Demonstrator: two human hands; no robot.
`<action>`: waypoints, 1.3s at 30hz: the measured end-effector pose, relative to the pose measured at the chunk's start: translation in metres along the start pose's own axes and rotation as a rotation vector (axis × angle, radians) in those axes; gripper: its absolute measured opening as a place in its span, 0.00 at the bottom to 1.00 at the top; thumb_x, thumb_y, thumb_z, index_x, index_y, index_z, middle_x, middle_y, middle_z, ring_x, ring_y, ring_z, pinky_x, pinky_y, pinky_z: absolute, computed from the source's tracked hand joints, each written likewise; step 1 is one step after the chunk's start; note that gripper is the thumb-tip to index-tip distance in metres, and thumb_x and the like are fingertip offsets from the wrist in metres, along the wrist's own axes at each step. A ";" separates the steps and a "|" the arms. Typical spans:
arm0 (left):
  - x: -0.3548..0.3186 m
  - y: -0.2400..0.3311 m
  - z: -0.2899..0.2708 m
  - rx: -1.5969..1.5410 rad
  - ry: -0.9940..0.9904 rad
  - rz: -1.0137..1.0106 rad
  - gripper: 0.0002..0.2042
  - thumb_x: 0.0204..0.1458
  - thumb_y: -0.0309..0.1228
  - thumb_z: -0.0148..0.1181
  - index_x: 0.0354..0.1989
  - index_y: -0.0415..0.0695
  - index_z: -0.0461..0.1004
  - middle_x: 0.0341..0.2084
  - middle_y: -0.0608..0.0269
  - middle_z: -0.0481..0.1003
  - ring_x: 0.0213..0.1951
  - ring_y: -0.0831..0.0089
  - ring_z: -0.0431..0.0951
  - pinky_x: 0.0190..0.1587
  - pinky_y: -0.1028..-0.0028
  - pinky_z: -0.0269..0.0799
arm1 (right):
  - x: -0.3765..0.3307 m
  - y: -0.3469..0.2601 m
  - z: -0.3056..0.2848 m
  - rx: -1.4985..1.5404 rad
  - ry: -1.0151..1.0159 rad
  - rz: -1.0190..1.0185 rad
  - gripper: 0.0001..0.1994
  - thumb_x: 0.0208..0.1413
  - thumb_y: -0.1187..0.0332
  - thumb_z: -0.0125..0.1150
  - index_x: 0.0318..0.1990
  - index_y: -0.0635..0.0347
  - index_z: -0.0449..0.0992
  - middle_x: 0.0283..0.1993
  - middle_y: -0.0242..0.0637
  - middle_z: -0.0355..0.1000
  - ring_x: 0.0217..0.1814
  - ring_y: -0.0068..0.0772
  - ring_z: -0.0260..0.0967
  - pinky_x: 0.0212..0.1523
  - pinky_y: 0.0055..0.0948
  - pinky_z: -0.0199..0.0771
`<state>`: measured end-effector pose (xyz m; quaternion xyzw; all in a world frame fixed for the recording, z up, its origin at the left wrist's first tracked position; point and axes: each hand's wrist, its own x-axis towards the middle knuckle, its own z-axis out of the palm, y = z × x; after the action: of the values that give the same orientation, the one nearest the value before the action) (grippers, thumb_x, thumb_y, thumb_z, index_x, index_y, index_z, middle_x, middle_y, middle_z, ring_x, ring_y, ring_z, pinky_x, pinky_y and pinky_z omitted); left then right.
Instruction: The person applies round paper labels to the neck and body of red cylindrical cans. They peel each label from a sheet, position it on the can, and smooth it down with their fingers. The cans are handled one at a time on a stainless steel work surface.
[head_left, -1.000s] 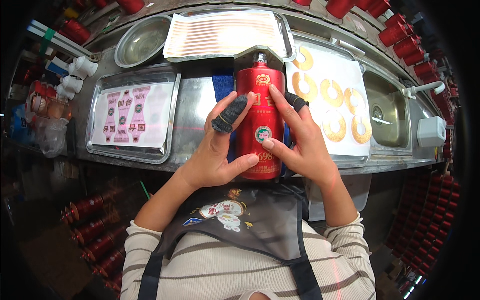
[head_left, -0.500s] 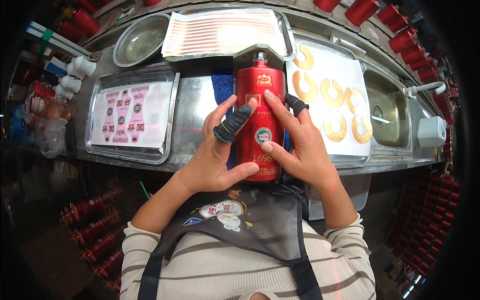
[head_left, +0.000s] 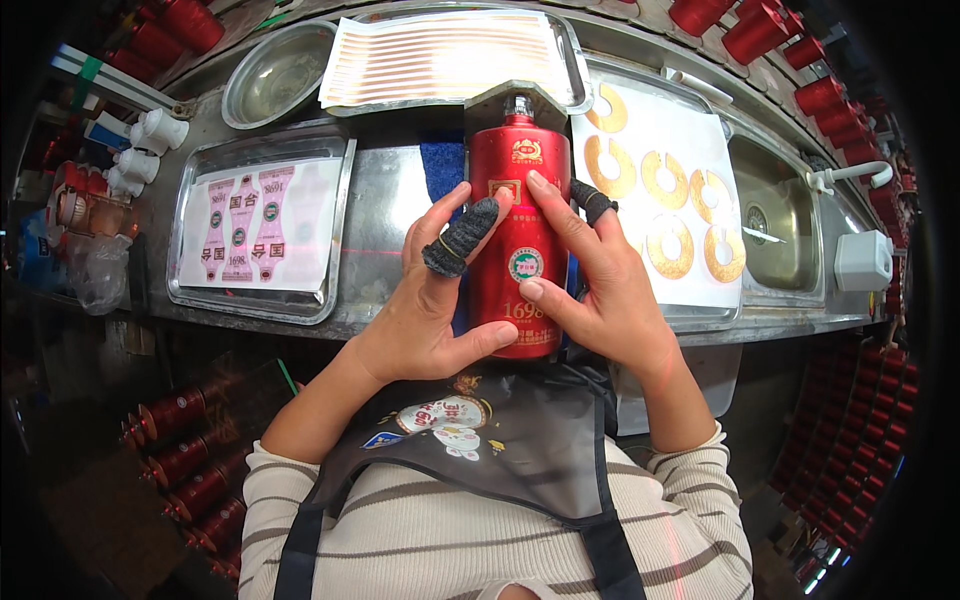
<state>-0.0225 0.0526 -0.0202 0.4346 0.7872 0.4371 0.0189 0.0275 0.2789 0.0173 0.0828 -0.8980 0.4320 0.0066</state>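
Note:
A red bottle (head_left: 524,228) with a dark cap and gold print lies in front of me, its neck pointing away. My left hand (head_left: 425,300) rests against its left side, thumb low on the front and fingertips near a small gold square label (head_left: 505,192). On the other side, my right hand (head_left: 605,280) has its thumb beside the round green-and-white label (head_left: 525,265) and its index fingertip by the square one. Between them the hands hold the bottle. Dark knitted finger covers sit on a finger of each hand. An angled metal rest (head_left: 520,92) frames the bottle's neck.
Left is a metal tray (head_left: 345,215) with pink label sheets; behind, a metal bowl (head_left: 232,100) and a striped sheet (head_left: 440,60). At right, gold crescent labels (head_left: 665,180) lie on a white sheet beside a sink (head_left: 815,270). Red bottles (head_left: 755,35) line the back.
Both hands stay in nearly the same place on the bottle. The red bottles along the back have shifted to the right.

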 end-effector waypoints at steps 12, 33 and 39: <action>0.002 0.001 0.003 -0.023 0.039 0.000 0.48 0.51 0.48 0.67 0.75 0.45 0.46 0.74 0.53 0.54 0.73 0.46 0.48 0.72 0.52 0.42 | 0.002 0.006 0.000 0.029 0.009 0.094 0.40 0.54 0.49 0.67 0.75 0.34 0.58 0.33 0.44 0.62 0.33 0.44 0.62 0.40 0.35 0.68; -0.011 -0.014 0.000 -0.436 0.062 -0.113 0.50 0.55 0.40 0.68 0.76 0.42 0.36 0.77 0.53 0.43 0.77 0.56 0.41 0.75 0.59 0.39 | -0.025 0.018 -0.007 0.370 -0.084 0.179 0.45 0.51 0.60 0.70 0.77 0.47 0.53 0.66 0.34 0.66 0.31 0.18 0.53 0.30 0.18 0.60; -0.011 -0.008 0.009 -0.456 0.030 -0.143 0.54 0.52 0.40 0.72 0.76 0.42 0.32 0.77 0.52 0.39 0.77 0.59 0.40 0.76 0.59 0.37 | -0.029 0.017 0.004 0.471 -0.092 0.222 0.52 0.48 0.59 0.72 0.79 0.49 0.45 0.74 0.42 0.57 0.21 0.06 0.50 0.22 0.13 0.55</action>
<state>-0.0175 0.0490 -0.0353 0.3556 0.6973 0.6073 0.1359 0.0535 0.2903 -0.0011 0.0028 -0.7758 0.6228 -0.1012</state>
